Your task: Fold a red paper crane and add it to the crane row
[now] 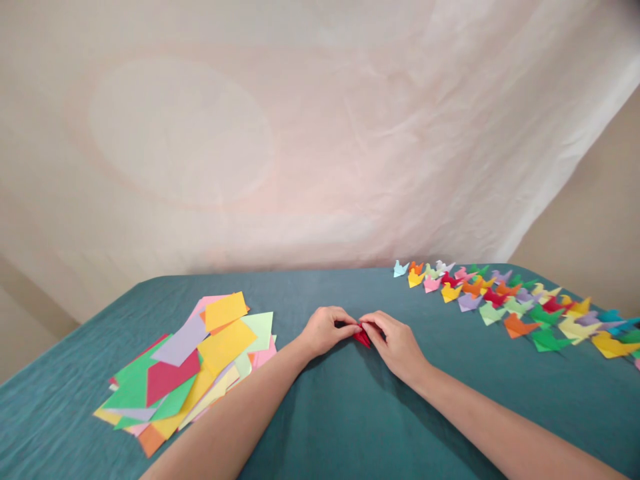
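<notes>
A small piece of folded red paper (362, 337) is pinched between my two hands, just above or on the table near the middle. My left hand (327, 330) grips its left side between thumb and fingertips. From the other side, my right hand (393, 343) holds it with thumb and index finger. Fingertips cover the paper's upper part, so its full shape is hidden; a pointed red part shows below them.
A loose pile of coloured paper sheets (173, 377) lies left of my left forearm. Rows of folded paper birds (517, 307) in many colours stand at the right. Blue-green cloth (320, 427) covers the table, and a pale sheet (320, 133) hangs behind it.
</notes>
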A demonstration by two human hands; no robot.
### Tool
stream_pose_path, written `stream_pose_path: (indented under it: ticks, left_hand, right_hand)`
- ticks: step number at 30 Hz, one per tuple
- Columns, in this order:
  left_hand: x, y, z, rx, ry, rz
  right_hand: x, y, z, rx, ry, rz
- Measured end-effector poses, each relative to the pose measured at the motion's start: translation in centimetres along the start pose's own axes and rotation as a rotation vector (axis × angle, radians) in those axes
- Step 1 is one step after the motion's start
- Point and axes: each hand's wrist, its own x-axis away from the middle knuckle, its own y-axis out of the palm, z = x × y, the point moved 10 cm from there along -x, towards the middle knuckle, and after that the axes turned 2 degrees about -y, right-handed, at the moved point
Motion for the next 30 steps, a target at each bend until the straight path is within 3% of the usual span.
stream_pose_path:
  ticks: [30]
  left_hand:
    - [0.07, -0.03, -0.05, -0.1, -0.012, 0.048]
  right_hand:
    - [-0.25, 0.06, 0.6, -0.03, 0.053, -0.011]
